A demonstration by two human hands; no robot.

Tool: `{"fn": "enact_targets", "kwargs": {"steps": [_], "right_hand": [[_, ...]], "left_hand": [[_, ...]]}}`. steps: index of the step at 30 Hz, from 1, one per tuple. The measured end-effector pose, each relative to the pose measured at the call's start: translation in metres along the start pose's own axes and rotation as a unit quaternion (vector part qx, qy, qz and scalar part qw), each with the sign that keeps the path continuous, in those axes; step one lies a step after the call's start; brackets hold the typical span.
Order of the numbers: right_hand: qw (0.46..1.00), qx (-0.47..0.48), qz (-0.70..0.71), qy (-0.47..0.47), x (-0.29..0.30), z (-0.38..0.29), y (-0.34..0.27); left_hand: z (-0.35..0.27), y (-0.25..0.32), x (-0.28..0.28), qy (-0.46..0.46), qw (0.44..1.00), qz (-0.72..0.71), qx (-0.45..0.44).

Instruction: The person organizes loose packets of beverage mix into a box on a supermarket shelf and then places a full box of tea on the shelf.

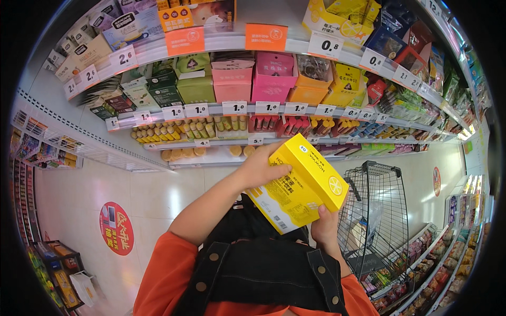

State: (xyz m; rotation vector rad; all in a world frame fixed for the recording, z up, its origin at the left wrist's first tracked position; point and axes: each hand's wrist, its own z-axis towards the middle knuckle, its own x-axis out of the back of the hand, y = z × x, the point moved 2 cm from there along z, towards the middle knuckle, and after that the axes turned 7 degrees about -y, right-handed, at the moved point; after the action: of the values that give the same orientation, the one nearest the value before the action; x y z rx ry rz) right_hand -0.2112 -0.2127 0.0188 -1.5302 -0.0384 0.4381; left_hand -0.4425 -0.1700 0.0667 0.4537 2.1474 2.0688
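A yellow cardboard drink box [292, 193] with printed text and a lemon-slice picture is held tilted in front of my body. My left hand [259, 168] grips its upper left end, thumb lying across the printed face. At the lower right end my right hand [326, 225] holds on, its thumb against the same face; its other fingers are mostly hidden behind the carton. The box looks closed. Above and beyond it, an open yellow display box [340, 25] of lemon-drink sachets stands on the upper shelf.
Price-tagged shelves [227, 47] curve across the front, lined with pink, green and orange boxes [233, 81] and small bottles [201, 128]. To my right stands a black wire shopping cart [375, 213] holding a few items. Red stickers [116, 228] mark the tiled floor; a low rack [65, 272] stands lower left.
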Motion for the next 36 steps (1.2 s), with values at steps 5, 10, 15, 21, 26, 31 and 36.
{"fn": "enact_targets", "kwargs": {"steps": [5,10,15,21,26,31,36], "right_hand": [[0.941,0.019,-0.307,-0.142,-0.013,-0.006,-0.043],[0.988,-0.052,-0.019,-0.145,-0.032,0.016,-0.083],[0.915,0.026,-0.313,-0.253,-0.045,0.043,-0.119],[0.898,0.054,-0.380,-0.216,-0.040,0.041,-0.108],[0.888,0.054,-0.406,-0.210,-0.048,0.041,-0.114],[0.907,0.031,-0.373,-0.193,-0.043,0.038,-0.107],[0.905,0.023,-0.382,-0.186,-0.047,0.035,-0.108]], "left_hand": [[0.014,-0.033,0.032,-0.114,0.955,-0.274,0.013],[0.020,-0.009,0.013,-0.269,0.959,-0.072,-0.052],[0.027,0.031,-0.014,-0.258,0.950,0.155,-0.082],[0.011,0.046,-0.016,-0.129,0.943,0.297,-0.077],[0.003,0.033,-0.019,-0.080,0.976,0.186,-0.085],[0.003,0.033,-0.021,-0.077,0.975,0.196,-0.077],[0.001,0.035,-0.026,-0.066,0.976,0.200,-0.053]]}}
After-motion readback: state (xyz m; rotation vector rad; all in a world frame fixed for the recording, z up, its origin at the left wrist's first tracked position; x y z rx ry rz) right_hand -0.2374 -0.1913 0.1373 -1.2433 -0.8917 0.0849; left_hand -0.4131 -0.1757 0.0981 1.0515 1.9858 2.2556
